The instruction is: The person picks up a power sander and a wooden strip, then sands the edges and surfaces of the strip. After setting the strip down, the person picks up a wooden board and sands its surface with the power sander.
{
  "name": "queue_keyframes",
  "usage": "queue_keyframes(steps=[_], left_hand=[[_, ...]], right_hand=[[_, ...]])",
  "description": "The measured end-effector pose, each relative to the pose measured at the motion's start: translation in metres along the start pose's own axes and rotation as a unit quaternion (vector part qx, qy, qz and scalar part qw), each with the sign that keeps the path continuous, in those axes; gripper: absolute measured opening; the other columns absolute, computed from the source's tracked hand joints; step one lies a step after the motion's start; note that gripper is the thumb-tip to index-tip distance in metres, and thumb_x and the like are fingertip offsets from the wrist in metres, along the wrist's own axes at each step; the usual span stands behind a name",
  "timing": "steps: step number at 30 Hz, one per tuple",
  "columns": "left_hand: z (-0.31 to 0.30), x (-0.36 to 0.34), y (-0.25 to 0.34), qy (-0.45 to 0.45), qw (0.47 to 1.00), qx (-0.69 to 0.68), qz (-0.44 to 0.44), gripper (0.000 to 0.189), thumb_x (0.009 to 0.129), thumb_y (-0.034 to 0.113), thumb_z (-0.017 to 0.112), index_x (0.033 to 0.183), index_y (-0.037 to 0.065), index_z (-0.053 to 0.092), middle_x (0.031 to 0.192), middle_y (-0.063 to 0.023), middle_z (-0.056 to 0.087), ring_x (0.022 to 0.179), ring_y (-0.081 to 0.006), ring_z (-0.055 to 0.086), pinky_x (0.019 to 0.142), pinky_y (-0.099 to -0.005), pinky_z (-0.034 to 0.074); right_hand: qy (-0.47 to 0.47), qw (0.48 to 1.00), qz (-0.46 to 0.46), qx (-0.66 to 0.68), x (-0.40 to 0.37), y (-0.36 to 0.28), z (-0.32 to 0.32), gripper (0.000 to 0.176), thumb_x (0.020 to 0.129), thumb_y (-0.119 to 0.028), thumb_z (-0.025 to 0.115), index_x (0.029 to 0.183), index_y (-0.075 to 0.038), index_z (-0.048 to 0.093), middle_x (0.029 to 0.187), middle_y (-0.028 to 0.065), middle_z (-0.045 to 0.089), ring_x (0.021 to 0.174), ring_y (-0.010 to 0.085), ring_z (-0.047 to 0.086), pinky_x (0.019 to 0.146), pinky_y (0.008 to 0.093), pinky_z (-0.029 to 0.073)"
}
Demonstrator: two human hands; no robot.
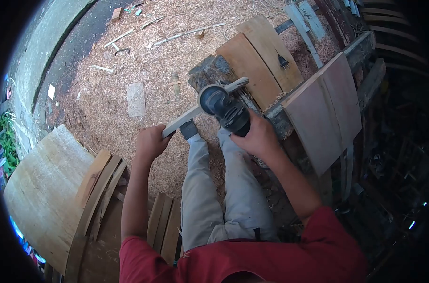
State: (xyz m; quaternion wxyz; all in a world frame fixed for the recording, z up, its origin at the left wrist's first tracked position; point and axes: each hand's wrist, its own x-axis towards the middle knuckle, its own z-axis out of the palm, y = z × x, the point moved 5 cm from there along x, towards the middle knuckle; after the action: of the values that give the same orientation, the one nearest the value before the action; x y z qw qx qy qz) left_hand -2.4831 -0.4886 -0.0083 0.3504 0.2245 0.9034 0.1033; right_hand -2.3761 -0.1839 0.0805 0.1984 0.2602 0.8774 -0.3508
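My left hand is wrapped round the near end of a narrow wooden piece, which slants up and to the right over my feet. My right hand grips the rear of a dark round-headed power tool. The disc of the tool lies over the middle of the wooden piece and hides that part. Beyond the tool, the far end of the wood shows next to a weathered wooden block.
Wood shavings cover the ground. Two boards with a black plug lie beyond the block. A wide panel leans at the right. Plywood and curved strips are at the lower left.
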Motion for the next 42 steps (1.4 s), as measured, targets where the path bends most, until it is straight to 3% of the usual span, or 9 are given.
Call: queue_keyframes(steps=[7, 11, 16, 20, 22, 27, 36, 39, 42], left_hand=[[0.012, -0.019, -0.022, -0.054, 0.991, -0.121, -0.034, 0.04, 0.097, 0.048, 0.073, 0.094, 0.007, 0.074, 0.081, -0.0167, 0.073, 0.076, -0.0394, 0.071, 0.072, -0.0488, 0.054], [0.014, -0.023, -0.018, -0.086, 0.96, -0.264, -0.039, 0.036, 0.101, 0.043, 0.071, 0.103, 0.007, 0.071, 0.078, -0.0119, 0.07, 0.071, -0.025, 0.069, 0.067, -0.0425, 0.054], [0.004, -0.001, 0.017, -0.192, 0.867, -0.454, -0.067, 0.033, 0.109, 0.039, 0.062, 0.108, 0.007, 0.064, 0.075, -0.0029, 0.063, 0.07, -0.01, 0.062, 0.062, -0.0317, 0.051], [0.014, 0.033, 0.029, -0.166, 0.867, -0.47, -0.003, 0.037, 0.111, 0.04, 0.054, 0.098, 0.006, 0.062, 0.076, -0.0018, 0.062, 0.067, -0.0097, 0.059, 0.06, -0.029, 0.048], [0.022, 0.052, 0.03, -0.167, 0.858, -0.485, 0.017, 0.039, 0.112, 0.04, 0.052, 0.095, 0.006, 0.061, 0.077, -0.0014, 0.061, 0.065, -0.0093, 0.056, 0.059, -0.0283, 0.046], [0.017, 0.078, 0.038, -0.15, 0.842, -0.518, 0.022, 0.028, 0.108, 0.03, 0.051, 0.097, 0.005, 0.061, 0.078, -0.0012, 0.058, 0.072, -0.0111, 0.054, 0.067, -0.0316, 0.046], [-0.006, 0.091, 0.061, -0.089, 0.947, -0.294, 0.091, 0.038, 0.081, 0.023, 0.081, 0.108, 0.0, 0.066, 0.088, -0.0112, 0.069, 0.079, -0.0237, 0.067, 0.074, -0.0398, 0.053], [0.002, 0.097, 0.058, -0.05, 0.955, -0.279, 0.083, 0.033, 0.081, 0.023, 0.079, 0.103, 0.001, 0.068, 0.085, -0.017, 0.071, 0.079, -0.0295, 0.07, 0.074, -0.0422, 0.054], [0.003, 0.097, 0.055, -0.034, 0.97, -0.229, 0.076, 0.031, 0.079, 0.022, 0.079, 0.099, 0.0, 0.07, 0.083, -0.0205, 0.071, 0.078, -0.0351, 0.071, 0.074, -0.0438, 0.055]], right_hand=[[0.122, 0.989, 0.057, 0.056, 0.02, 0.064, -0.077, 0.044, 0.077, -0.024, 0.084, 0.112, -0.002, 0.07, 0.096, 0.0207, 0.076, 0.096, 0.0395, 0.076, 0.084, 0.0451, 0.058], [0.11, 0.961, 0.136, 0.214, 0.007, 0.072, -0.087, 0.041, 0.078, -0.018, 0.084, 0.111, 0.001, 0.07, 0.094, 0.0166, 0.077, 0.091, 0.0311, 0.076, 0.083, 0.0415, 0.057], [0.146, 0.973, 0.036, 0.175, -0.002, 0.065, -0.079, 0.042, 0.079, -0.018, 0.085, 0.112, 0.003, 0.069, 0.098, 0.0177, 0.076, 0.092, 0.0299, 0.076, 0.085, 0.041, 0.057], [0.109, 0.987, 0.037, 0.112, 0.0, 0.043, -0.066, 0.039, 0.08, -0.016, 0.084, 0.113, 0.002, 0.071, 0.102, 0.0139, 0.077, 0.095, 0.0252, 0.075, 0.088, 0.0396, 0.056], [0.1, 0.989, 0.031, 0.103, 0.007, 0.042, -0.056, 0.047, 0.079, -0.022, 0.085, 0.117, 0.0, 0.069, 0.104, 0.0179, 0.077, 0.099, 0.0326, 0.076, 0.089, 0.0428, 0.057], [0.075, 0.996, 0.042, 0.026, 0.025, 0.039, -0.042, 0.057, 0.078, -0.03, 0.084, 0.125, -0.004, 0.065, 0.104, 0.0245, 0.075, 0.104, 0.046, 0.073, 0.089, 0.0498, 0.058], [0.066, 0.997, 0.015, -0.022, 0.035, 0.009, -0.032, 0.055, 0.077, -0.029, 0.083, 0.123, -0.005, 0.065, 0.103, 0.0258, 0.075, 0.103, 0.0483, 0.071, 0.087, 0.0517, 0.058], [0.05, 0.998, -0.04, 0.012, 0.032, 0.005, -0.009, 0.056, 0.075, -0.029, 0.083, 0.122, -0.005, 0.065, 0.103, 0.0257, 0.074, 0.102, 0.0483, 0.071, 0.088, 0.0525, 0.058], [-0.01, 0.999, 0.026, -0.029, 0.027, -0.015, 0.001, 0.056, 0.073, -0.029, 0.084, 0.121, -0.005, 0.066, 0.103, 0.0255, 0.074, 0.102, 0.0481, 0.071, 0.088, 0.0527, 0.058]])
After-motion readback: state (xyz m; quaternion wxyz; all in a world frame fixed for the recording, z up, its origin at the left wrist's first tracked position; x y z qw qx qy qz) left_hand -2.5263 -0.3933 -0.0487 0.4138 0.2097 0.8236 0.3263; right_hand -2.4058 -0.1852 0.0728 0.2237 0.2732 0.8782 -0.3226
